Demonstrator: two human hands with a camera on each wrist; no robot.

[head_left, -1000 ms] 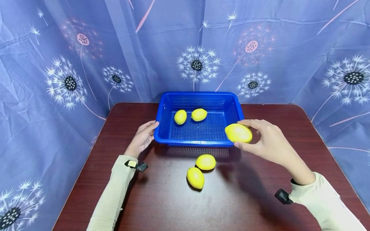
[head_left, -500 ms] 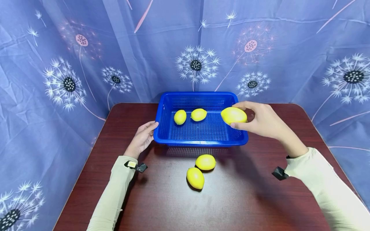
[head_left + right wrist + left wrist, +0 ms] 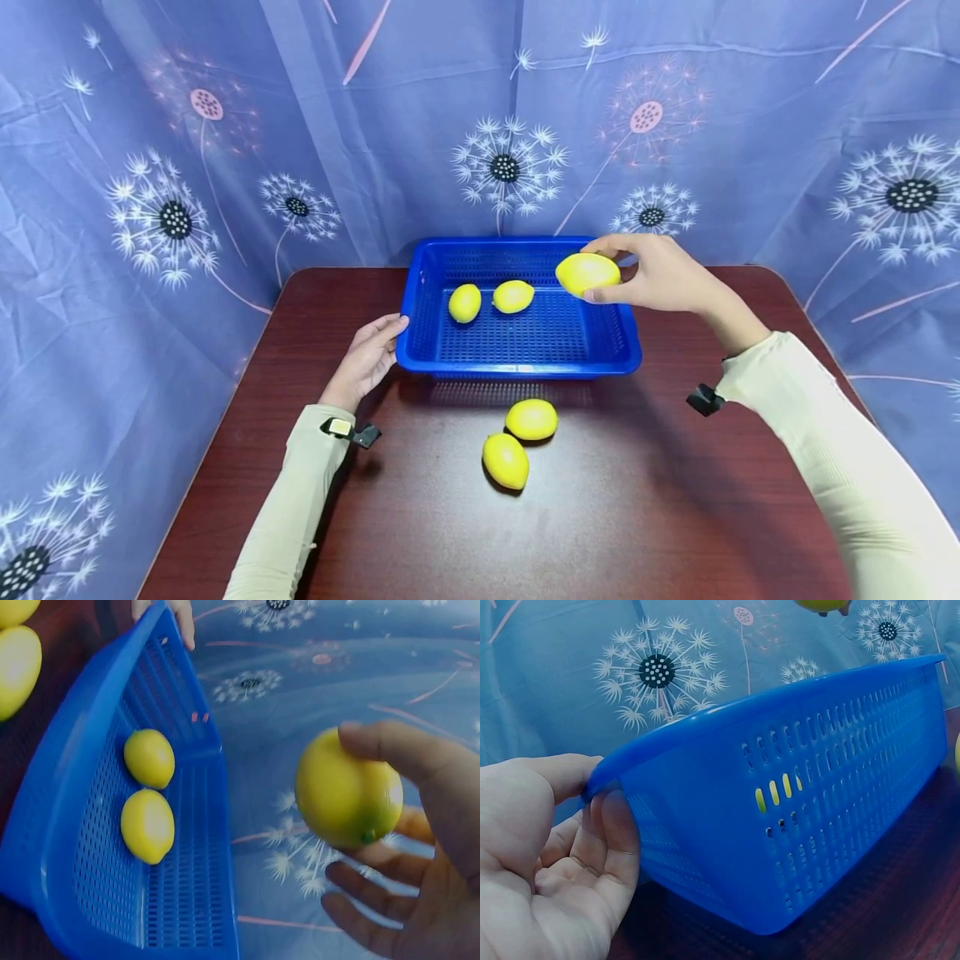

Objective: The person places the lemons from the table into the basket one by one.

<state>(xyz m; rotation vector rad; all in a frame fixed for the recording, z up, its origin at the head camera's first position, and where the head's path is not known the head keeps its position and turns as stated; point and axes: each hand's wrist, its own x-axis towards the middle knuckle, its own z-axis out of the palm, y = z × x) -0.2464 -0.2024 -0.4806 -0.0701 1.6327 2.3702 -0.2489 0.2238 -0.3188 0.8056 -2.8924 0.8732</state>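
A blue plastic basket (image 3: 517, 368) stands toward the back of the table, with two lemons inside: one at the left (image 3: 465, 303) and one beside it (image 3: 513, 297). My left hand (image 3: 366, 360) grips the basket's left rim, thumb on top and fingers curled beneath, as the left wrist view shows. Above the basket's right part, my right hand (image 3: 660, 273) holds another lemon (image 3: 587, 274) between thumb and fingers. The right wrist view shows that lemon (image 3: 347, 789) apart from the basket. Two more lemons, one (image 3: 532, 419) and another (image 3: 506, 461), lie close together in front of the basket.
The dark reddish wooden table (image 3: 637, 500) carries everything. Behind it hangs a blue curtain (image 3: 420, 125) with dandelion prints, close to the basket's far side. More curtain covers both sides.
My right hand has carried its lemon up, back and leftward, from the basket's front right corner to over its right part. The left hand keeps its grip on the rim.
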